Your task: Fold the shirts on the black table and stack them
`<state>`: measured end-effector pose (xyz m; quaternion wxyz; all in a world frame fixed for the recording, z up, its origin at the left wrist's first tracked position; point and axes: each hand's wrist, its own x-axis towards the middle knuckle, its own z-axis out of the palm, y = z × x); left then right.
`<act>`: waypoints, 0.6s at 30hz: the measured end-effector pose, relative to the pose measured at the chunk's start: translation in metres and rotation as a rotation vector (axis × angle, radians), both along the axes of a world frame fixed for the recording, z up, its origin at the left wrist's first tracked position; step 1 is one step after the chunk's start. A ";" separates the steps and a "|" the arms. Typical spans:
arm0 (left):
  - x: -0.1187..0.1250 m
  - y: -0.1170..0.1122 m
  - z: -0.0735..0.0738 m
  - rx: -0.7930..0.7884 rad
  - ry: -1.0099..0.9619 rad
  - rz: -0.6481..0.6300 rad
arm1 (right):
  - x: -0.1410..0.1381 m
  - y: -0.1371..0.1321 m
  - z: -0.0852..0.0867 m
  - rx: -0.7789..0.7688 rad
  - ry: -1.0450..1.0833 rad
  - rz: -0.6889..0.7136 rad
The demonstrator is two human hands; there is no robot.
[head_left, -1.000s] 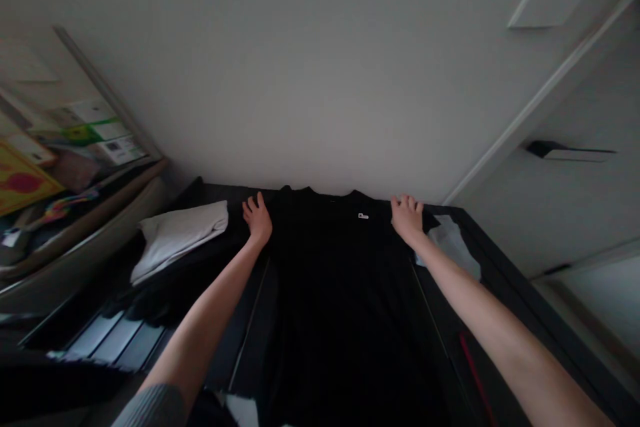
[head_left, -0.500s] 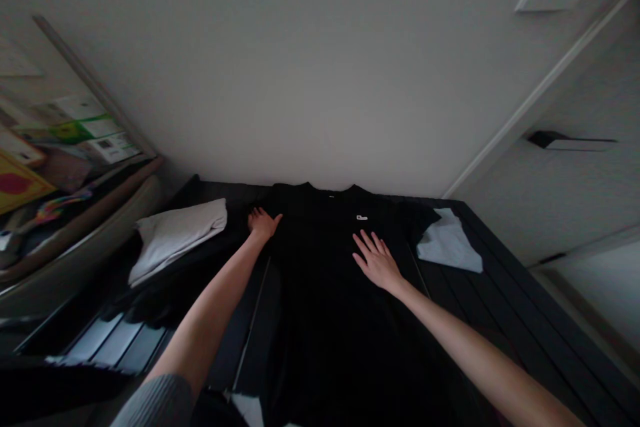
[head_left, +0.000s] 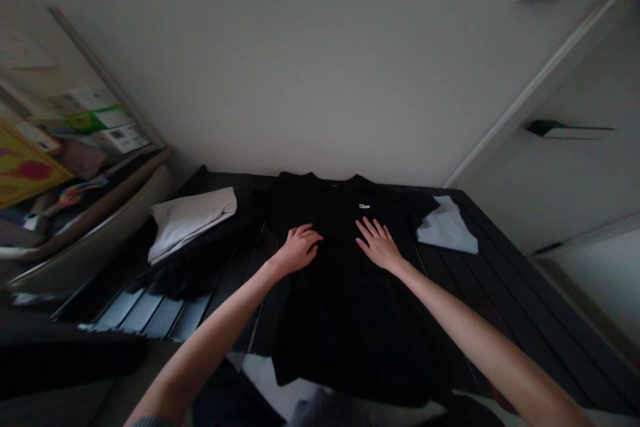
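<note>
A black T-shirt (head_left: pixel 345 320) lies flat and spread on a dark slatted table (head_left: pixel 493 280), collar towards the wall, with a small white label (head_left: pixel 364 205) on its chest. My left hand (head_left: pixel 299 249) rests palm down on the shirt's upper middle, fingers together and pointing right. My right hand (head_left: pixel 379 245) lies flat on the chest just below the label, fingers spread. Neither hand grips the cloth. The hem hangs over the table's near edge.
A folded white cloth (head_left: pixel 191 221) lies on dark fabric (head_left: pixel 193 270) left of the shirt. A pale blue cloth (head_left: pixel 446 228) sits on the right. Papers and a yellow board (head_left: pixel 25 170) fill a shelf at left. A door handle (head_left: pixel 570 130) is at right.
My left hand has slid right and down onto the shirt's middle. My right hand has come in from the shoulder to the chest. The view has tilted, showing more of the hem.
</note>
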<state>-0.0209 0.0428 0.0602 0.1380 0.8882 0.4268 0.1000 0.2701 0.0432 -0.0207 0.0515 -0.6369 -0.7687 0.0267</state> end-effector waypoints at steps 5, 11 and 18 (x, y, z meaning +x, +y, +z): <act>-0.017 -0.056 0.016 -0.076 0.038 -0.137 | 0.002 -0.026 0.020 0.127 -0.038 -0.144; -0.071 -0.093 0.009 0.029 0.245 0.317 | 0.013 -0.103 0.033 0.204 -0.182 -0.372; -0.105 -0.132 0.018 0.031 0.458 0.641 | 0.015 -0.175 0.034 0.193 -0.199 -0.431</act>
